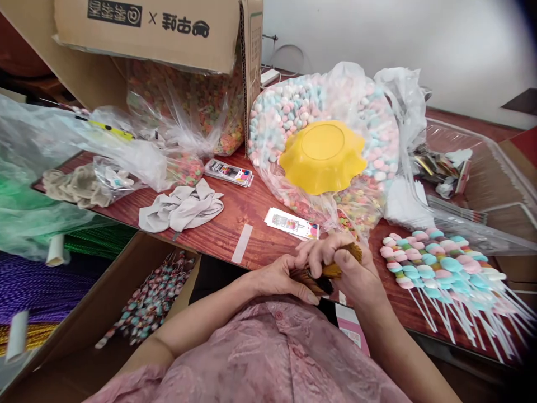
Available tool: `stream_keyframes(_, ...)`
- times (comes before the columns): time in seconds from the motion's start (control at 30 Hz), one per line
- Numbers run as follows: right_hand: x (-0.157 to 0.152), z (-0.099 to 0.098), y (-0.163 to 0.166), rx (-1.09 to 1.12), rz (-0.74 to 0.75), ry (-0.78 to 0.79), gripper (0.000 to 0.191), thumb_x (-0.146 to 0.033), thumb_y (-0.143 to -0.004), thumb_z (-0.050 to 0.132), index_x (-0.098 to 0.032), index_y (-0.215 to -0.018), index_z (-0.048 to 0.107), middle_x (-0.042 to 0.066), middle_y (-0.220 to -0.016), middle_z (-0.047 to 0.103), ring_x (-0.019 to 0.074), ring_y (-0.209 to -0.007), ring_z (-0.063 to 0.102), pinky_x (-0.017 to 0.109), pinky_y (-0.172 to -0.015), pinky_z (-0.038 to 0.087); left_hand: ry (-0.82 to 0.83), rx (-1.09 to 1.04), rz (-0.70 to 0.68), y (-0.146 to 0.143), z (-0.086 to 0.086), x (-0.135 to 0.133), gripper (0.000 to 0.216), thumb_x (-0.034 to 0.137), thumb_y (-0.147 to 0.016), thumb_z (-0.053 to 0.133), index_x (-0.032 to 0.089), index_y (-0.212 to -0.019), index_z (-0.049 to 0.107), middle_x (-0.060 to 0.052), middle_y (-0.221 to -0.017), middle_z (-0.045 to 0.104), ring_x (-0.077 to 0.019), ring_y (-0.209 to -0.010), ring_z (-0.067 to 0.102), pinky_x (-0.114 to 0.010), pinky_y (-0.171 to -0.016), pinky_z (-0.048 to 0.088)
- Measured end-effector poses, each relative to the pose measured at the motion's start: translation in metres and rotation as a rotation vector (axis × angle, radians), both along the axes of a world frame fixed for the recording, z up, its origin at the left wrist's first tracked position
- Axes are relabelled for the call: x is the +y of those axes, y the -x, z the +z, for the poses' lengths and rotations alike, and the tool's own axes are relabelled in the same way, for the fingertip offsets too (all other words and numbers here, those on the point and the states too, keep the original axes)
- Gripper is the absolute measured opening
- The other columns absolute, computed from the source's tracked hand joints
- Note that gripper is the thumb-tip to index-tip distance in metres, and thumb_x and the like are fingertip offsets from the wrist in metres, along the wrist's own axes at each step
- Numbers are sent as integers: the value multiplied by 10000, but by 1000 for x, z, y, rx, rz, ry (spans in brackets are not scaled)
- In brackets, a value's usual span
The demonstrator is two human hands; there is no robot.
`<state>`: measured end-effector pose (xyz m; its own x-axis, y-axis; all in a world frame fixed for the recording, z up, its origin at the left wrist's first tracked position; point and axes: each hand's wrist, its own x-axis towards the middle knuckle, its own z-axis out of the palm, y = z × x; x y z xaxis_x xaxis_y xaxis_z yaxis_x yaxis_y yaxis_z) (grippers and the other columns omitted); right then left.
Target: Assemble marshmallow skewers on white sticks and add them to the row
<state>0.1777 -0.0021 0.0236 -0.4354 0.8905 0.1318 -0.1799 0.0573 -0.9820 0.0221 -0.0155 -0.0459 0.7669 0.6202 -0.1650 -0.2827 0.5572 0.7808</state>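
My left hand (281,274) and my right hand (356,271) meet close in front of my shirt at the table's front edge. Between them is a golden-brown bundle of thin strips (331,272), possibly twist ties, with a dark part in its middle. Fingers of both hands are closed round the bundle and hide much of it. Just beyond the hands lies a stack of printed cards (291,223). To the right, marshmallow skewers (444,260) on white sticks lie in a heap on the table.
A yellow wavy-rimmed bowl (323,157) sits upside down on a bag of marshmallows (268,120). Pale gloves (182,207) and more cards (229,172) lie left. A carton (146,33) holds bagged gummy candy (180,106). Below left, an open box (84,336) contains wrapped skewers (155,296).
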Motion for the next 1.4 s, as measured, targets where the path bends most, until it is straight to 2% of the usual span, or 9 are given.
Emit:
stream_keyframes(0.1, 2, -4, 7, 141, -53, 12, 341, -546, -840, 651, -237, -747, 540, -60, -517, 434, 175, -603, 569, 424, -773, 522, -7, 37, -5, 1, -2, -2, 446, 256, -560, 901, 135, -955, 731, -49, -897, 747, -183, -859, 698, -361, -876, 546)
stream_keyframes(0.2, 2, -8, 9, 120, -18, 39, 263, -439, -765, 769, -247, -846, 610, -76, -552, 462, 129, -528, 506, 358, -685, 521, -10, 1, -15, 1, -1, -4, 444, 248, -571, 896, 143, -968, 726, -42, -910, 747, -182, -880, 699, -372, -898, 539)
stream_keyframes(0.33, 3, -5, 7, -121, 64, 13, 175, -375, -852, 683, -229, -943, 715, -41, -549, 545, 146, -567, 561, 311, -626, 507, -29, -72, 32, -2, 0, -5, 421, 211, -581, 892, 150, -958, 716, -34, -881, 741, -176, -858, 701, -371, -893, 541)
stream_keyframes(0.53, 11, 7, -6, -261, 279, -118, 497, -607, -921, 481, -210, -850, 770, 79, -808, 715, 245, -937, 663, 385, -857, 521, -46, -43, 39, -3, -2, -4, 475, 200, -568, 898, 153, -1007, 722, -55, -942, 738, -197, -897, 694, -377, -889, 544)
stream_keyframes(0.63, 12, 8, -16, -249, 198, -77, 540, -663, -912, 444, -235, -973, 767, 86, -898, 730, 271, -1032, 655, 414, -922, 502, -60, -73, 42, -4, -3, -3, 536, 188, -576, 891, 165, -1078, 707, -57, -997, 730, -182, -894, 689, -351, -874, 546)
stream_keyframes(0.8, 8, 9, -9, -79, 91, 20, 455, -624, -899, 517, -244, -1011, 741, 57, -772, 697, 233, -802, 682, 397, -749, 557, -28, -66, 29, -3, 1, 0, 559, 221, -553, 901, 166, -1076, 712, -55, -974, 737, -167, -839, 688, -331, -834, 553)
stream_keyframes(1.0, 11, 19, 10, 364, -195, 119, 321, -556, -844, 660, -252, -741, 662, -76, -445, 265, 100, -466, 444, 234, -512, 486, -63, -15, 32, -5, -1, 3, 451, 271, -527, 915, 127, -923, 753, -45, -869, 743, -152, -800, 681, -291, -807, 543)
stream_keyframes(1.13, 15, 24, 13, 397, -308, 199, 345, -564, -806, 700, -240, -710, 632, -93, -427, 202, 70, -376, 290, 160, -354, 297, -93, -35, 18, -9, -2, 4, 467, 302, -522, 921, 118, -917, 752, -41, -859, 738, -143, -785, 672, -295, -838, 533)
stream_keyframes(1.4, 6, 10, 18, 289, -325, -145, 289, -471, -911, 611, -210, -824, 697, -94, -441, 272, 54, -348, 284, 187, -369, 268, -95, 27, 12, -11, 1, 5, 442, 345, -557, 907, 117, -895, 736, -41, -843, 714, -133, -748, 644, -279, -787, 516)
